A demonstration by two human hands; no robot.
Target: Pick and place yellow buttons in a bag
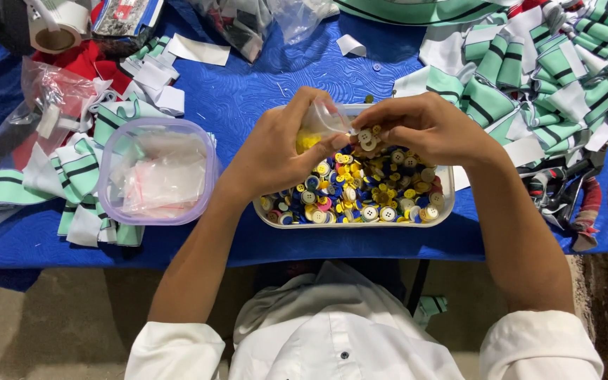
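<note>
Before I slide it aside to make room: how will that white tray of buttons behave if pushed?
The tray is heaped with loose buttons above its rim, so a jolt would probably spill some. It looks heavy for its size and unlikely to tip. Its thin plastic wall may flex, and the blue cloth beneath could bunch.

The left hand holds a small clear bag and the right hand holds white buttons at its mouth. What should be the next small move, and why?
Probably the right hand should slip its round white buttons into the small clear plastic bag, which the left hand holds open above the clear rectangular tray of mixed coloured buttons. The buttons already sit at the bag's mouth, and yellow ones lie inside it.
</note>
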